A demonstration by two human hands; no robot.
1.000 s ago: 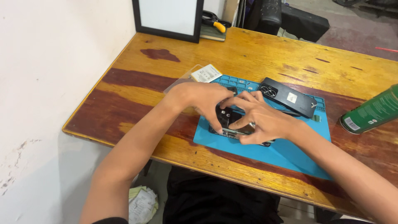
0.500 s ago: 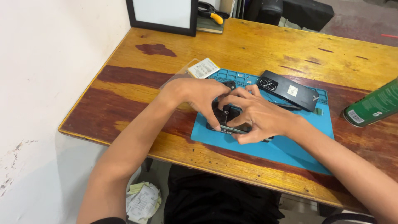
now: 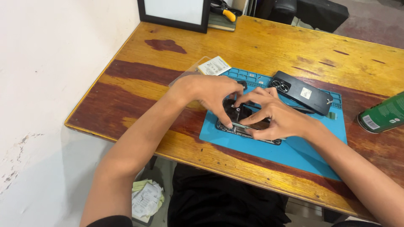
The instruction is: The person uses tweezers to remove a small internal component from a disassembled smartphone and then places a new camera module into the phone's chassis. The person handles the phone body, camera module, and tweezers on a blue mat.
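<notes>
1. The wooden counter (image 3: pixel 261 46), its varnish worn into dark patches, fills the head view, with a white wall (image 3: pixel 50 84) along its left edge.
2. A blue work mat (image 3: pixel 303 153) lies on the counter's near half, in front of you.
3. A black-framed white panel (image 3: pixel 174 12) stands at the counter's far edge; beside it rests a tool with a yellow handle (image 3: pixel 228 15).
4. A green spray can (image 3: pixel 381 113) lies on its side at the right, just off the mat.
5. A black phone back cover (image 3: pixel 301 91) with two camera rings rests slantwise on the mat's far right part, near your right hand but apart from it.
6. The opened phone (image 3: pixel 242 122) lies flat near the mat's left end, its dark insides facing up, mostly hidden under your fingers.
7. Your left hand (image 3: pixel 210 94) reaches over the phone from the left, fingers curled down onto its upper part and left edge; the grip is pressed on the phone's body.
8. Your right hand (image 3: pixel 273 117) comes from the right, thumb and fingertips pinched together on the phone's inner parts near the top; what lies between them is too small to tell.
9. A clear plastic bag holding a white printed card (image 3: pixel 213 66) lies just behind your left hand, at the mat's far left corner.
10. Crumpled paper (image 3: pixel 147 197) sits on the floor below the counter's near edge.
</notes>
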